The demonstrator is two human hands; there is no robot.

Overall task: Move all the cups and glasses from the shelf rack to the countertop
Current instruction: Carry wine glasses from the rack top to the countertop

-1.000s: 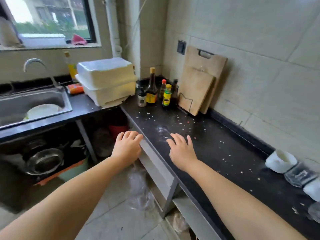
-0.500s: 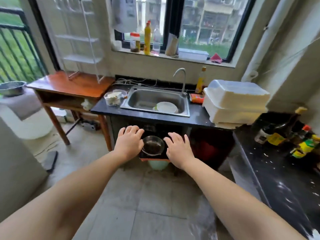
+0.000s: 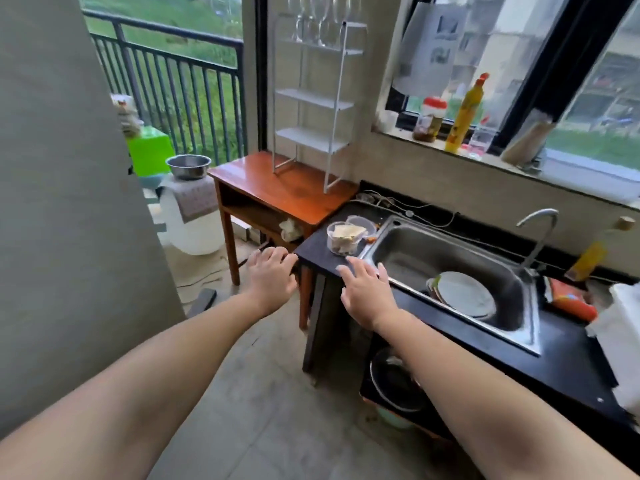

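1. View has swung left since a second ago: off the speckled countertop corner, past the sink (image 3: 450, 271), now onto the white shelf rack (image 3: 311, 98) standing on the wooden side table (image 3: 277, 188).
2. Both hands empty, same as in the earlier frames. My left hand (image 3: 272, 275) and right hand (image 3: 365, 289) are held out apart, fingers relaxed and spread, gripping nothing.
3. Glasses (image 3: 322, 22) sit on the rack's top tier, blurred and cut by the frame edge; I can't count them. Lower tiers look bare.
4. My read: I'm on the return leg for another pickup. Rack isn't cleared yet.
5. Next: step closer, reach high. The clear stemmed glass looks tippy.
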